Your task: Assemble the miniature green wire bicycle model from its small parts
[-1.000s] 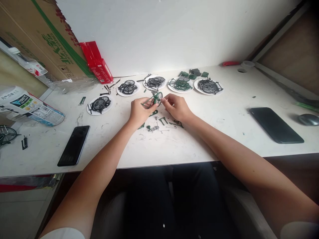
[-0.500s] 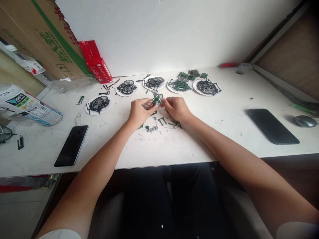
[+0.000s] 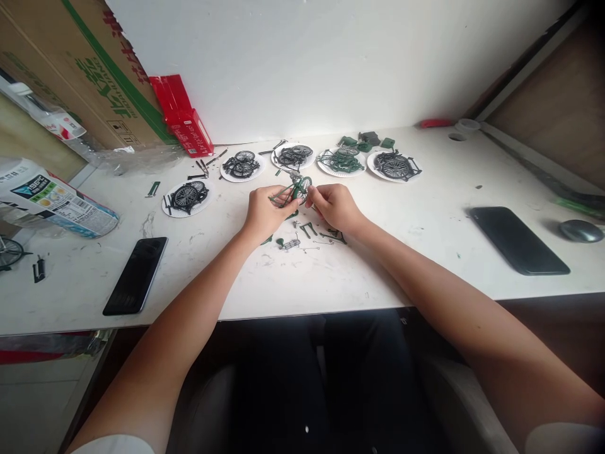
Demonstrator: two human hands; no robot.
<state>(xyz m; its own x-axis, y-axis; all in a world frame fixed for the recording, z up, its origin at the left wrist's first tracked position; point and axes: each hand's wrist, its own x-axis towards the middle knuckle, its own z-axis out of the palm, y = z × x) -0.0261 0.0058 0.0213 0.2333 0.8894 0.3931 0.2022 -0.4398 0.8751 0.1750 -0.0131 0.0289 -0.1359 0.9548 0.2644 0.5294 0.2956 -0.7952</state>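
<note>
A small green model bicycle (image 3: 297,186) with a spoked wheel is held above the table in front of me. My left hand (image 3: 269,211) is closed around its frame, thumb along the near side. At the wheel's right edge, my right hand (image 3: 335,205) has its thumb and forefinger pinched together against the model. Whether a small part sits in that pinch is hidden. Below the hands lie green bracket-like pieces (image 3: 309,229), a small green saddle-shaped part (image 3: 280,242) and thin metal bits (image 3: 292,244).
Several white paper plates (image 3: 208,203) of model bicycle parts form an arc behind my hands. Green box-like pieces (image 3: 363,146) lie at the back. A phone (image 3: 136,276) and a labelled container (image 3: 70,205) stand left; a dark flat device (image 3: 517,239) and a mouse (image 3: 581,231) lie right.
The bicycle's wheel has turned slightly and shows more openly to the camera. Both hands keep nearly the same place and hold.
</note>
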